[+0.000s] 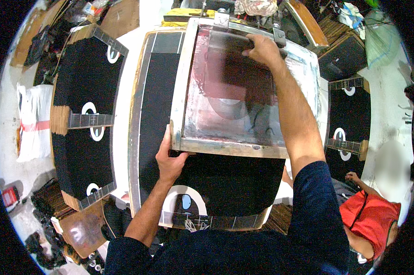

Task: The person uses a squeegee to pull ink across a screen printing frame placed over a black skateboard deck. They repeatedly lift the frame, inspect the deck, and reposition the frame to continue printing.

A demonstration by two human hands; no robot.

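Note:
A screen-printing frame with a pale wooden rim lies over a black printed sheet. Dark red ink is smeared across the upper part of its mesh. My left hand grips the frame's near left corner, fingers along the side and thumb at the lower edge. Toward the far end, my right hand is closed on a grey squeegee, blurred by motion, over the mesh. A white ring with a light-blue oval shows on the sheet's near part.
Stacks of similar black sheets stand at the left and right. A person in a red top is at the lower right. A yellow item lies beyond the frame, and a pale green sack stands at the far right.

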